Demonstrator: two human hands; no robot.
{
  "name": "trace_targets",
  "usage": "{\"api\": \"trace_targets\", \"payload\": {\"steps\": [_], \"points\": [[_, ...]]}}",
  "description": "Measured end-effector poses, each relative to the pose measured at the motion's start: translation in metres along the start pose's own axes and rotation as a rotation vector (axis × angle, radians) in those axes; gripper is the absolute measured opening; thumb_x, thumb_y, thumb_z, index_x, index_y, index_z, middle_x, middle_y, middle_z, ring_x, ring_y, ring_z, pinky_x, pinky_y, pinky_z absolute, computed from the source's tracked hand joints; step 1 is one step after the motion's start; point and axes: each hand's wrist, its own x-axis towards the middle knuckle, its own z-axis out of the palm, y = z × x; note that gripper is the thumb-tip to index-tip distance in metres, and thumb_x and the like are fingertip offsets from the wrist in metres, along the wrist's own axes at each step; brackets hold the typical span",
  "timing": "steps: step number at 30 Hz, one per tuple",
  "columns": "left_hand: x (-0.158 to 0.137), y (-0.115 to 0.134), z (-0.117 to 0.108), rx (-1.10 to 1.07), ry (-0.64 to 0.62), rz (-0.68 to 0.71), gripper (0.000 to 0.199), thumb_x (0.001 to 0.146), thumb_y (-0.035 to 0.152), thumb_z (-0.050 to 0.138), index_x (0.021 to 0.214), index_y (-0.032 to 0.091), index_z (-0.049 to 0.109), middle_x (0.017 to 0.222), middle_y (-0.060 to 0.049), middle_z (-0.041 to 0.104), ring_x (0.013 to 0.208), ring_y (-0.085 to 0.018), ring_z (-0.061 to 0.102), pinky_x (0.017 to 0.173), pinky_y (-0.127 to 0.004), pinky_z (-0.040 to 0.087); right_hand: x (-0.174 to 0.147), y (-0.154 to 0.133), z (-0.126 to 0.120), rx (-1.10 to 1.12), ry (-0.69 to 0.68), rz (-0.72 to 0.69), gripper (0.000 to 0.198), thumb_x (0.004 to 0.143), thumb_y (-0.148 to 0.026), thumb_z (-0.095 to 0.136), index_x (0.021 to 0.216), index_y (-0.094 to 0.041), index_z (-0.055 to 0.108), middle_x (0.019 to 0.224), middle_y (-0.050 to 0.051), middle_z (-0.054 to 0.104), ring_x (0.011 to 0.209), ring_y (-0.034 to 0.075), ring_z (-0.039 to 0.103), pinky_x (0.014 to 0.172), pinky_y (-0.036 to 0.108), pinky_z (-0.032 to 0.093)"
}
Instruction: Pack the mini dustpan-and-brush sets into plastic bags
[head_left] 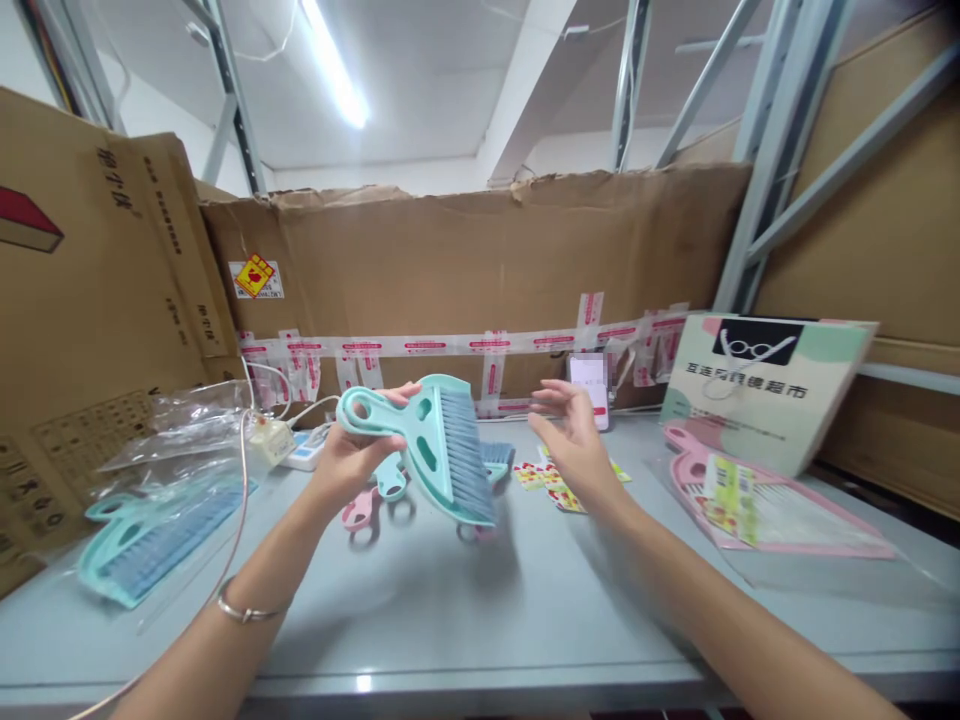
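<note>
My left hand (351, 468) is closed around a mint-green dustpan and brush set (427, 440), raised over the table with its grey-blue bristles facing right. My right hand (574, 445) hovers to its right, fingers apart and nothing in them. Near that hand, several yellow, red and white printed cards (566, 497) lie on the tabletop. Behind and beneath the held set, a pink handle (358, 512), a mint-green handle (391, 480) and another bristle head (496, 455) show in part; the set hides the rest.
A bagged mint-green set (150, 545) lies at left, and a bagged pink set (810, 520) with a card at right. A phone (590, 385), a printed box (757, 390) and a large carton (465, 270) stand behind. A cable (241, 500) crosses the left side near a power strip (304, 452).
</note>
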Motion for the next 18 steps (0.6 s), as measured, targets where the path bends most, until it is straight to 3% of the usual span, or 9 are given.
{"api": "trace_targets", "payload": {"steps": [2, 5, 7, 9, 12, 14, 16, 18], "points": [[-0.001, 0.007, 0.007, 0.066, -0.018, 0.026, 0.024, 0.069, 0.028, 0.068, 0.091, 0.021, 0.06, 0.113, -0.008, 0.061, 0.117, -0.028, 0.046, 0.098, -0.041, 0.037, -0.002, -0.011, 0.005, -0.196, -0.077, -0.285, 0.02, 0.075, -0.029, 0.058, 0.094, -0.026, 0.059, 0.097, 0.005, 0.05, 0.095, 0.019, 0.049, 0.088, 0.041, 0.041], [-0.002, 0.015, 0.021, 0.118, -0.079, 0.015, 0.027, 0.066, 0.031, 0.07, 0.089, 0.02, 0.061, 0.107, -0.009, 0.063, 0.117, -0.03, 0.046, 0.097, -0.044, 0.038, -0.003, -0.028, 0.019, -0.275, -0.355, -0.483, 0.019, 0.073, -0.026, 0.062, 0.092, -0.025, 0.06, 0.088, 0.003, 0.044, 0.085, 0.017, 0.049, 0.08, 0.038, 0.044], [-0.001, 0.019, 0.023, 0.192, -0.111, 0.027, 0.026, 0.066, 0.029, 0.07, 0.089, 0.019, 0.062, 0.105, -0.009, 0.064, 0.115, -0.03, 0.048, 0.097, -0.044, 0.038, 0.0, -0.036, 0.022, -0.291, -0.427, -0.539, 0.013, 0.074, -0.022, 0.058, 0.087, -0.022, 0.059, 0.084, 0.002, 0.043, 0.08, 0.016, 0.049, 0.075, 0.035, 0.045], [0.0, 0.021, 0.014, 0.305, -0.03, 0.103, 0.023, 0.069, 0.026, 0.068, 0.089, 0.02, 0.06, 0.102, -0.008, 0.063, 0.111, -0.028, 0.051, 0.097, -0.043, 0.038, 0.008, -0.04, 0.015, -0.345, -0.387, -0.595, 0.006, 0.076, -0.02, 0.055, 0.082, -0.02, 0.057, 0.083, 0.003, 0.045, 0.08, 0.017, 0.048, 0.073, 0.034, 0.044], [0.002, 0.017, -0.013, 0.503, 0.302, 0.266, 0.019, 0.071, 0.024, 0.065, 0.087, 0.021, 0.055, 0.095, -0.005, 0.061, 0.102, -0.024, 0.056, 0.094, -0.04, 0.04, 0.024, -0.032, -0.001, -0.489, -0.235, -0.66, 0.004, 0.079, -0.019, 0.052, 0.082, -0.019, 0.054, 0.084, 0.004, 0.046, 0.081, 0.018, 0.047, 0.074, 0.035, 0.042], [0.002, 0.007, -0.032, 0.66, 0.455, 0.344, 0.023, 0.068, 0.025, 0.068, 0.083, 0.022, 0.052, 0.091, -0.003, 0.06, 0.094, -0.022, 0.058, 0.09, -0.039, 0.042, 0.033, -0.015, -0.006, -0.656, -0.303, -0.68, 0.01, 0.079, -0.017, 0.05, 0.088, -0.018, 0.055, 0.09, 0.007, 0.047, 0.083, 0.019, 0.048, 0.076, 0.035, 0.041], [-0.002, -0.011, -0.047, 0.847, 0.444, 0.38, 0.025, 0.065, 0.026, 0.071, 0.081, 0.022, 0.051, 0.086, -0.003, 0.06, 0.089, -0.022, 0.058, 0.085, -0.037, 0.043, 0.036, 0.009, 0.0, -0.836, -0.48, -0.663, 0.015, 0.079, -0.012, 0.047, 0.089, -0.014, 0.057, 0.096, 0.011, 0.05, 0.086, 0.02, 0.048, 0.076, 0.034, 0.041], [-0.007, -0.031, -0.054, 1.035, 0.293, 0.333, 0.019, 0.068, 0.027, 0.066, 0.079, 0.021, 0.053, 0.082, -0.005, 0.061, 0.085, -0.024, 0.058, 0.08, -0.037, 0.042, 0.033, 0.036, 0.012, -0.902, -0.576, -0.624, 0.018, 0.078, -0.006, 0.045, 0.084, -0.013, 0.06, 0.093, 0.012, 0.054, 0.081, 0.02, 0.05, 0.073, 0.034, 0.04]]}}
